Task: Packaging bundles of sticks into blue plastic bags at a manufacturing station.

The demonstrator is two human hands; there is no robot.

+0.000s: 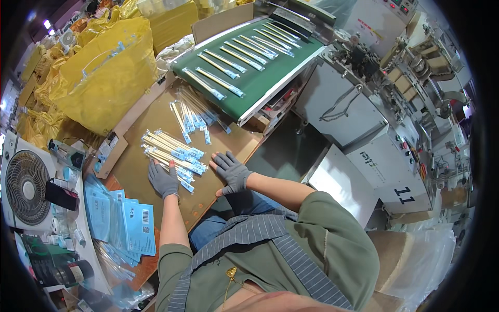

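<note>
A pile of wrapped chopsticks [171, 148], pale sticks in clear sleeves with blue printed ends, lies on the brown tabletop [130, 122] in front of me. My left hand [163, 180], in a grey glove with bare fingertips, rests at the pile's near left side with its fingers stretched out. On the right, my right hand [231, 171], gloved the same way, lies flat with fingers spread beside the blue ends. Neither hand grips anything that I can see. Beyond the pile is a second loose group of wrapped chopsticks [195, 117], close to the conveyor.
A green conveyor belt [260, 78] carries several spaced packs at the back. Blue flat packages [138, 223] are stacked at the left, near a fan [28, 190] and a phone [61, 193]. A big yellow bag [112, 73] stands far left. White machine cabinets [387, 171] are at the right.
</note>
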